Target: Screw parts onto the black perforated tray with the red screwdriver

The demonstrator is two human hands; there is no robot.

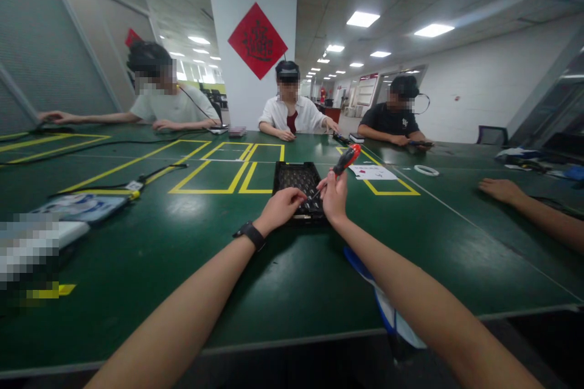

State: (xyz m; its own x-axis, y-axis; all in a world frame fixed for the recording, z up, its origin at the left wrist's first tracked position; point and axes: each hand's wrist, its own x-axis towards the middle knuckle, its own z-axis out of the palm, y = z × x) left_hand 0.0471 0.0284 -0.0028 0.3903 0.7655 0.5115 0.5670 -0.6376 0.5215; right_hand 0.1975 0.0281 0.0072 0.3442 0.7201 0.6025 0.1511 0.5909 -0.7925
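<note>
A black rectangular tray with a patterned inside lies on the green table in front of me. My right hand grips a screwdriver with a red and black handle; its handle end tilts up to the right, and its thin shaft points down left into the tray. Over the tray's left side, my left hand has thumb and fingertips pinched together near the shaft's tip. Whatever lies between those fingertips is too small to make out. A dark band sits on my left wrist.
Yellow tape marks the green table. A white paper sheet and a white ring lie to the right. A flat pouch with a cable is at left. Several people sit around; a co-worker's hand rests at right.
</note>
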